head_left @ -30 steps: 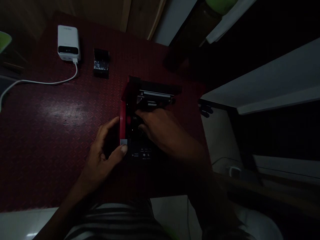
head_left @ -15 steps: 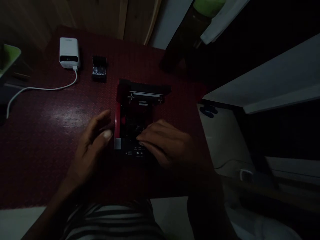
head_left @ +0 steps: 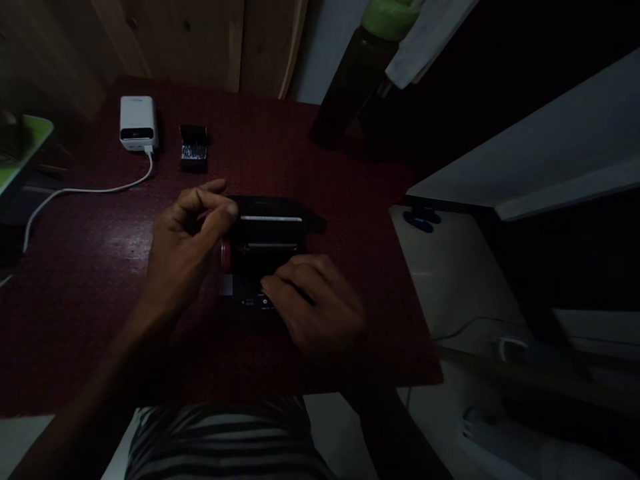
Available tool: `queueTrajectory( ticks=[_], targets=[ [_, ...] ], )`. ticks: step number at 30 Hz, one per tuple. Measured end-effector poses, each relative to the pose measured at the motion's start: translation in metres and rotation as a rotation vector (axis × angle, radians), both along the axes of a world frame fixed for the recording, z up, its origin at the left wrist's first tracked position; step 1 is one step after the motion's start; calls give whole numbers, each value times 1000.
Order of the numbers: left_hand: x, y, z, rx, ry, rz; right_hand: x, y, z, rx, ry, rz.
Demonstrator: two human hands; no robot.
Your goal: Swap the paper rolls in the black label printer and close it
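A black device (head_left: 250, 287) with red sides, a hinged lid (head_left: 270, 208) and small buttons on its front panel stands on the table; it looks like a label printer. The lid is tilted partway down over the body. At the lid's left corner, the thumb and fingers of my left hand (head_left: 183, 243) are closed on its edge. My right hand (head_left: 320, 300) is pinched at the front opening, just above the buttons; what lies between its fingertips is too dark to make out. The device's right side is hidden behind my right hand.
A white power bank (head_left: 137, 121) with a white cable plugged in stands at the back left. Beside it lies a small black item (head_left: 193, 147) with a patterned face. A tall bottle (head_left: 353, 80) with a green cap is at the back of the red table (head_left: 150, 320).
The lid, raised before, has come down towards the body. My left hand has moved from beside the device up to the lid's corner. My right hand remains at the front.
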State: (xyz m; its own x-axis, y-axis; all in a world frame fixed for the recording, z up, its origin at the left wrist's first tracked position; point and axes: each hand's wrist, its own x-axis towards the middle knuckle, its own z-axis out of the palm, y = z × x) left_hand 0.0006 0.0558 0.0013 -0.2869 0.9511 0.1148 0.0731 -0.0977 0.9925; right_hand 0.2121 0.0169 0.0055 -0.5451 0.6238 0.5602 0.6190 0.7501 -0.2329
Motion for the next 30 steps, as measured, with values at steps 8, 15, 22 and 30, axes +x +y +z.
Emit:
queueTrajectory(
  ticks=[8,15,22,30],
  targets=[
    [1,-49,-27,-296,-157,-64,-1,-6,-9,-11,6,-106],
    [3,-49,-18,-308,-147,-96,-3,-1,-3,-140,83,-74],
    [1,-46,-20,-280,-138,-128,-4,-1,-1,-179,92,-37],
    [-1,-68,-37,-264,-226,-134,13,-15,-4,-203,279,-198]
  ],
)
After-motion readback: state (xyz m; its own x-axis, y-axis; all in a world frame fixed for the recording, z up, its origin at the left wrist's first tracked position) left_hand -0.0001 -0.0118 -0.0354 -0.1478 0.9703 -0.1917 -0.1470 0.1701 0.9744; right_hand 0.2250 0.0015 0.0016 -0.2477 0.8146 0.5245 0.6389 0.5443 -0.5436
